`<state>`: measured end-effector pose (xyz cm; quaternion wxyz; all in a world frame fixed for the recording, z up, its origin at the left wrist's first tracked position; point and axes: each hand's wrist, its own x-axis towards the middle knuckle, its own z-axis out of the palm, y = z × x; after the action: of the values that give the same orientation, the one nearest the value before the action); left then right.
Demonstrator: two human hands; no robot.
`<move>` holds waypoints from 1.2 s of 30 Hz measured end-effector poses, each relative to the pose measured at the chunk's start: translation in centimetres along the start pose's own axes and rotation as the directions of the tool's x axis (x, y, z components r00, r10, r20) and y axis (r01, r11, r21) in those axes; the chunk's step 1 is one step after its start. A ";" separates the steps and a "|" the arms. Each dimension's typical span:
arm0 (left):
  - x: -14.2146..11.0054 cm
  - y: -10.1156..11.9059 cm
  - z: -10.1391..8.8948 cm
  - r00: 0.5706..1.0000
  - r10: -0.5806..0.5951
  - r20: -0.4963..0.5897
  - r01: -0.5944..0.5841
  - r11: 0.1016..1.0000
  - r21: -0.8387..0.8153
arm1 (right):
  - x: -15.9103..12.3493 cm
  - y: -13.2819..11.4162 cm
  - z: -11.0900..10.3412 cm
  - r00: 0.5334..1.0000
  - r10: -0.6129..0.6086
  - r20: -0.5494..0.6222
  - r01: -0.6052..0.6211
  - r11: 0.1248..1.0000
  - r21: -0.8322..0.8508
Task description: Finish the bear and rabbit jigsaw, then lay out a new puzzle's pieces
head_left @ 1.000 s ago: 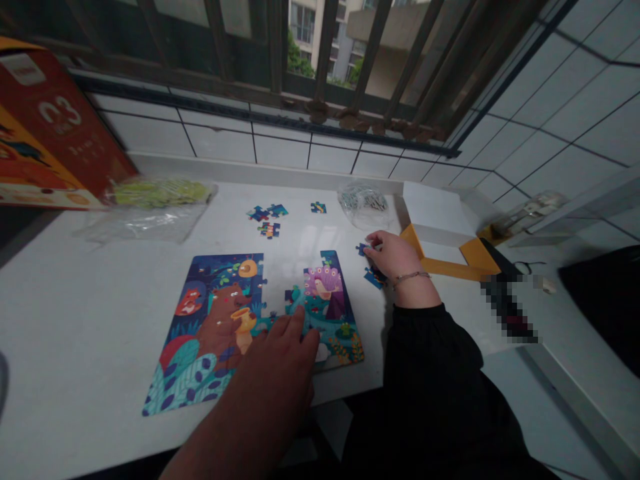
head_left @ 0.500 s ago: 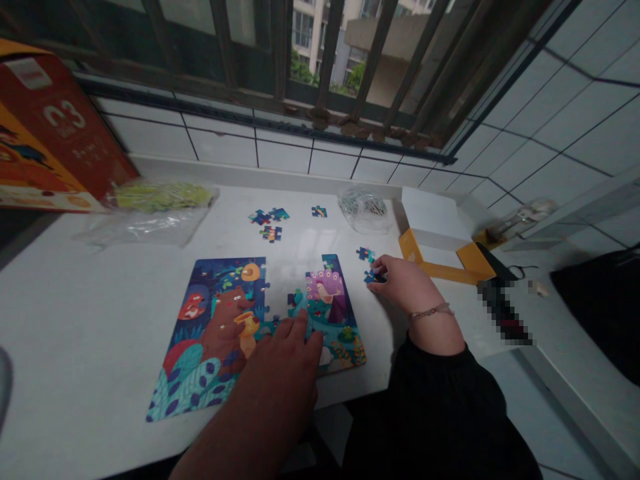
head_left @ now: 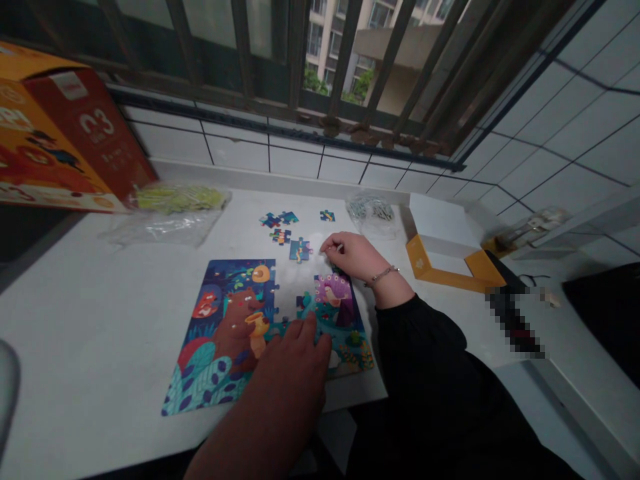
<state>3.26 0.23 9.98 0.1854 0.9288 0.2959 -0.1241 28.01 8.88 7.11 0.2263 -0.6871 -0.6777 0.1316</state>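
Note:
A partly assembled jigsaw puzzle with a bear and a purple-maned animal lies on the white counter, a gap in its upper middle. My left hand rests flat on its lower middle, fingers stretched and holding nothing. Above the gap lies a blue puzzle piece. Just right of it, apart from its edge, is my right hand, with bent fingers, thumb and fingertips slightly parted and nothing visible between them. It hovers over the puzzle's upper right corner, partly hiding it. Several loose pieces lie farther back.
A large orange-red box stands at the left back beside a plastic bag with yellow-green contents. Another clear bag sits near the wall. An opened white and yellow box is at the right. Behind runs a barred window.
My right hand has moved left from beside the puzzle to above its upper right. A blue puzzle piece now lies above the gap. My left hand stays on the puzzle; the view has shifted slightly.

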 end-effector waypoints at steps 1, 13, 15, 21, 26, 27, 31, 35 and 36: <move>0.0 0.0 0.1 1.000 0.003 0.004 -0.003 1.000 -0.007 | 0.1 0.3 0.4 1.000 0.008 -0.019 -0.008 1.000 0.003; 0.1 0.1 0.2 1.000 -0.022 -0.015 0.022 1.000 -0.010 | 2.4 -4.1 4.2 0.942 -0.290 0.168 0.322 0.922 -0.213; 0.0 0.1 0.2 1.000 -0.022 -0.014 0.022 1.000 -0.018 | 2.4 -4.1 4.2 0.951 -0.252 0.177 0.292 0.923 -0.251; 0.2 0.2 0.4 1.000 -0.024 -0.017 0.024 1.000 -0.018 | 1.5 -3.2 3.1 0.966 -0.167 0.197 0.217 0.939 -0.267; 0.2 0.3 0.3 0.999 -0.029 -0.014 0.029 1.000 -0.013 | 0.6 -4.0 3.1 0.997 -0.014 0.072 0.040 0.928 -0.370; 0.2 0.2 0.3 0.999 -0.030 -0.011 0.030 0.999 -0.014 | 0.5 -4.1 3.2 0.999 0.019 0.040 -0.002 0.920 -0.391; 0.3 0.2 0.4 1.000 -0.029 -0.012 0.029 0.999 -0.029 | 0.6 -3.4 3.0 0.999 0.020 -0.047 -0.035 0.940 -0.341; 0.3 0.1 0.5 1.000 -0.030 -0.007 0.030 0.999 -0.030 | 1.0 -1.5 2.3 0.976 -0.204 0.080 0.216 0.960 -0.177; 0.3 0.1 0.5 1.000 -0.029 -0.006 0.029 0.999 -0.031 | 1.0 -1.1 2.2 0.964 -0.238 0.119 0.254 0.955 -0.155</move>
<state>3.45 0.09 9.41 0.1969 0.9219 0.3118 -0.1190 26.05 10.19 5.86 0.1480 -0.6067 -0.7771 0.0783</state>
